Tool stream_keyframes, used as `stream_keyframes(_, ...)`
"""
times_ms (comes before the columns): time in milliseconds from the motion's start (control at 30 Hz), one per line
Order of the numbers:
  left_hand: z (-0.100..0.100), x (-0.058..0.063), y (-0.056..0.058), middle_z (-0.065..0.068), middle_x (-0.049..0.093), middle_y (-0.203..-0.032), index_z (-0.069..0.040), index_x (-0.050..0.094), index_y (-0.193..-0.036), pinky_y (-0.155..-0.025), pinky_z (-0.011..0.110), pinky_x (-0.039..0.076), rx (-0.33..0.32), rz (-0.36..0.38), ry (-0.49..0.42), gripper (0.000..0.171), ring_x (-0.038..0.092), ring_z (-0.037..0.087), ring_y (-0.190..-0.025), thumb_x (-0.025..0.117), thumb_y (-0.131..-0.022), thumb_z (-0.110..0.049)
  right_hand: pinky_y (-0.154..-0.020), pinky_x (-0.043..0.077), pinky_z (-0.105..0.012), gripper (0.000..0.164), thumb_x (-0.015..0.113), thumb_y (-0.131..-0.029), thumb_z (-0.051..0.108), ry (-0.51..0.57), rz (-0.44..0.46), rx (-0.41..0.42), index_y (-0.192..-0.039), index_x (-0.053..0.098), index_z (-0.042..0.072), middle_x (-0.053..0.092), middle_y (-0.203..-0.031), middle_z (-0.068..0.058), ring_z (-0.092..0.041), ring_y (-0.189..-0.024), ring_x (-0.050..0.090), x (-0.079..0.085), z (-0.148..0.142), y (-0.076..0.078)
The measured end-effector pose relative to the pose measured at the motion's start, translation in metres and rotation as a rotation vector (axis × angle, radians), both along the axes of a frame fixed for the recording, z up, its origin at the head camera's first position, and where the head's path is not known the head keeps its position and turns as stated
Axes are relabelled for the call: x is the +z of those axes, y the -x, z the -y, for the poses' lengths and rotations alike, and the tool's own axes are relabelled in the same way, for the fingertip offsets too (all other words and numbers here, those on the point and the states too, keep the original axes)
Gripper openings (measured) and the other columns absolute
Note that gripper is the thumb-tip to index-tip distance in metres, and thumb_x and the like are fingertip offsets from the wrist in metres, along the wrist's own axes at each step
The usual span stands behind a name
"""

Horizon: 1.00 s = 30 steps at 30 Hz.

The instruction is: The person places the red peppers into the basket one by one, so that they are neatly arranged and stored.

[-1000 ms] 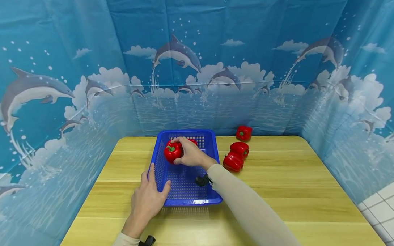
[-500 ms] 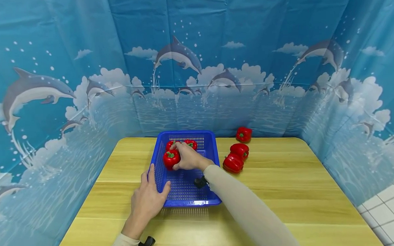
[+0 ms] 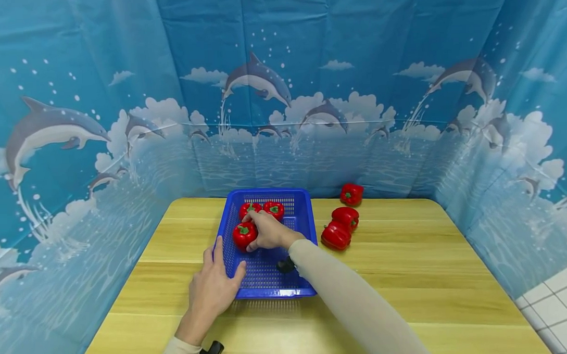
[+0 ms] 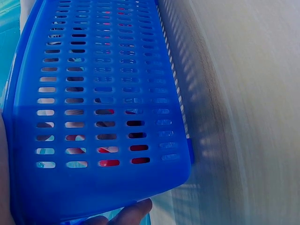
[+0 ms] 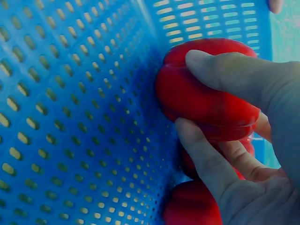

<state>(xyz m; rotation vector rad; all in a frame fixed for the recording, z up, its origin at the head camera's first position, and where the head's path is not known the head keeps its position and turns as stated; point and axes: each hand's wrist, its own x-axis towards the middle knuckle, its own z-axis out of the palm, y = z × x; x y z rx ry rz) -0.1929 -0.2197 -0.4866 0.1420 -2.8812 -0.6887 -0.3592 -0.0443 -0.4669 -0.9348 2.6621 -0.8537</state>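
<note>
In the head view, my right hand [image 3: 270,230] grips a red bell pepper [image 3: 243,235] low inside the blue basket [image 3: 308,223], near its left wall. The right wrist view shows my thumb on one side of that bell pepper [image 5: 206,101] and my fingers on the other. Two more red bell peppers [image 3: 274,209] sit at the far end of the basket, partly behind the hand. My left hand [image 3: 213,283] holds the basket's left rim near the front corner, thumb over the inside. Its fingertips [image 4: 136,212] appear below the perforated wall in the left wrist view.
To the right of the basket, two red bell peppers [image 3: 336,235] lie touching on the wooden table [image 3: 409,277]. Another bell pepper [image 3: 352,194] rests farther back, near the dolphin-print curtain [image 3: 381,158].
My right hand has brought its bell pepper down and toward the near left inside the basket, uncovering the two bell peppers behind. My left hand stays on the rim.
</note>
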Motion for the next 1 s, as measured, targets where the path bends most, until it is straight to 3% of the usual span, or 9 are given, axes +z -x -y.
stream_keyframes(433,-0.0004,-0.0013,0.0001,0.032,0.044,-0.179,-0.005,0.022,-0.186,-0.05,0.034,0.047,0.003,-0.001,0.008,0.103,0.053,0.026,-0.055,0.071,-0.111,-0.057,-0.123,0.061,-0.05,0.07,0.097,-0.098,0.026,0.009,0.009,-0.011,-0.156,0.061,0.01,0.069,-0.149,-0.015,-0.029,-0.136,0.068,-0.0038,-0.0001,-0.0044)
stream_keyframes(1000,-0.0015,-0.0013,-0.0005,0.032,0.047,-0.176,-0.004,0.026,-0.185,-0.051,0.035,0.05,0.008,-0.034,0.032,0.101,0.057,0.028,-0.059,0.069,-0.111,-0.058,-0.127,0.058,-0.054,0.077,0.098,-0.097,0.035,0.012,-0.051,-0.079,-0.156,0.055,0.012,0.063,-0.153,-0.018,-0.033,-0.142,0.069,-0.0068,0.0001,-0.003)
